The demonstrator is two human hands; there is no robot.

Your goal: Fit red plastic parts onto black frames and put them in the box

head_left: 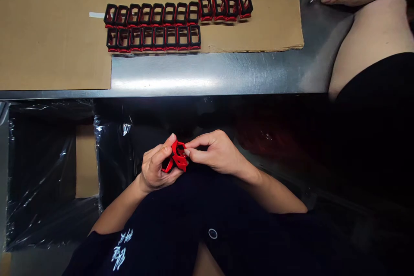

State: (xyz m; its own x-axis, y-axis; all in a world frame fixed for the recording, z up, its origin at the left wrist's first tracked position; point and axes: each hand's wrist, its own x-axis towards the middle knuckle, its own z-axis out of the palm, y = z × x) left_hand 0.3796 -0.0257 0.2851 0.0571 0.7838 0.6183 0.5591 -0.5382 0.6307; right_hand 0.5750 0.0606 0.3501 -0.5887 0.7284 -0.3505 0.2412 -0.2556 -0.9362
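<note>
Fingers (193,152) | L hand (157,168) + R hand (217,152) gripping red plastic frame (179,155) (tight pinch)

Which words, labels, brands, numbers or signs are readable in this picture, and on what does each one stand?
White stylised print on the black garment: too blurred to read.
White ring mark on the same garment: a sign, no readable text.
White tape strip on the brown cardboard sheet: no writing shows.
The red frame and the black-and-red frames: no readable marks.
</note>
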